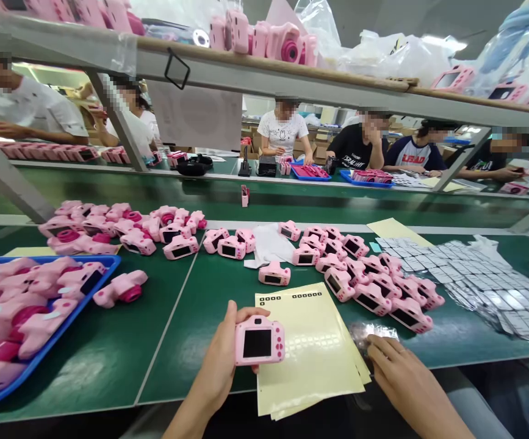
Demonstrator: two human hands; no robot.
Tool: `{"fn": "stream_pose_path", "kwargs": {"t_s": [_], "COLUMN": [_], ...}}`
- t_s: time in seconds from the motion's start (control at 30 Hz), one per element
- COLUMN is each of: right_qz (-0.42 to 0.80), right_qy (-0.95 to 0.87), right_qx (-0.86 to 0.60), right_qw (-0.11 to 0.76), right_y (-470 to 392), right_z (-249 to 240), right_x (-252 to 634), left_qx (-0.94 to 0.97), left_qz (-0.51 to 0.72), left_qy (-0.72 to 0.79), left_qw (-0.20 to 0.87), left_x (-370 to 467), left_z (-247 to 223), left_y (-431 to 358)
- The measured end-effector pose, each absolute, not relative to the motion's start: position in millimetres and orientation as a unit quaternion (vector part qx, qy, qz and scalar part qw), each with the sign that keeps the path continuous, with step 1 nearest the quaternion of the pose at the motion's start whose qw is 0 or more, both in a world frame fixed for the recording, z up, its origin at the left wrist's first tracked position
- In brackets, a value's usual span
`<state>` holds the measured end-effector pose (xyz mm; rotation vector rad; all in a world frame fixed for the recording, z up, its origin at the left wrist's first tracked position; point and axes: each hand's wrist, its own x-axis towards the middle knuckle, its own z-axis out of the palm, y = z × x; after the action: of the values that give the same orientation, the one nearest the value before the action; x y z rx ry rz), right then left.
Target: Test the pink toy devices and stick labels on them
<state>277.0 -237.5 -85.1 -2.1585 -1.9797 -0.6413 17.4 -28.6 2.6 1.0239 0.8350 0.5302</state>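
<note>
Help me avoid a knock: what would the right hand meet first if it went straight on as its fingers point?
The right hand would likely meet the clear film first, then the yellow sheets; depth is unclear.

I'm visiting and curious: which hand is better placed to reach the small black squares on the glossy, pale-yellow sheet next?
Probably the right hand: it looks freer, at crinkled clear plastic beside the sheet. The left hand is nearer the squares, but grips a pink, black-screened plastic camera.
</note>
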Motion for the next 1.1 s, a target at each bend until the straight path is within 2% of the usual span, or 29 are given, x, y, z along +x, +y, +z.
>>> {"fn": "stream_pose_path", "kwargs": {"t_s": [0.1, 0.17, 0.3, 0.4, 0.47, 0.8, 1.1], "right_qz": [-0.183, -0.121, 0.185, 0.407, 0.476, 0.502, 0.508], "right_qy": [-0.623, -0.587, -0.473, -0.411, -0.387, -0.323, -0.312], "right_qx": [-0.747, -0.763, -0.742, -0.629, -0.569, -0.533, -0.535], "right_qw": [0.143, 0.241, 0.438, 0.520, 0.548, 0.600, 0.599], "right_y": [-235.6, -228.3, -199.5, -177.2, -167.2, -160.6, -164.2], "right_z": [-66.3, -51.0, -26.5, -15.2, -10.0, -6.8, -6.3], "right_x": [274.1, 262.6, 221.9, 195.5, 186.2, 184.7, 189.2], "left_qx": [0.477, 0.476, 0.468, 0.476, 0.483, 0.519, 0.537], "left_qz": [0.233, 0.224, 0.207, 0.200, 0.201, 0.185, 0.182], "left_qy": [0.384, 0.384, 0.372, 0.362, 0.358, 0.346, 0.359], "left_qw": [0.756, 0.759, 0.774, 0.776, 0.774, 0.759, 0.741], "left_x": [21.7, 24.1, 29.2, 33.5, 36.0, 44.4, 56.0], "left_z": [5.9, 9.1, 16.3, 19.4, 19.4, 11.2, 17.6], "left_y": [-31.8, -35.2, -42.5, -45.6, -46.2, -45.1, -51.4]}}
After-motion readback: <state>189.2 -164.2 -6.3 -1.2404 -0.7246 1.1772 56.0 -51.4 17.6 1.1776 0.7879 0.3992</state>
